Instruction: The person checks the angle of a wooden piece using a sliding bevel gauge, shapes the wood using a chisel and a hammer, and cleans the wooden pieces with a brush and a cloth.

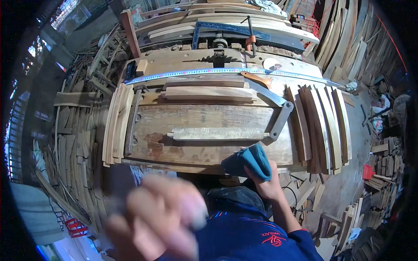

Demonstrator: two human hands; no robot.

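Note:
My right hand point(266, 178) grips a folded teal sheet point(254, 161), cloth-like or abrasive, at the near edge of the workbench point(200, 115). Close to the camera, my left hand point(159, 215) is smeared by motion, and whether it holds anything does not show. On the bench in front of me lies a wooden strip point(217, 133) with narrowed ends. Its right end meets a jointed metal arm point(283, 117). Beyond it, more wooden strips point(209, 92) lie side by side.
A measuring tape point(196, 72) stretches across the bench, near an orange wooden handle point(257, 79). Curved slats point(322, 126) are stacked at the right, others point(118, 124) at the left. A blue metal square point(230, 28) and a clamp point(251, 41) are at the back.

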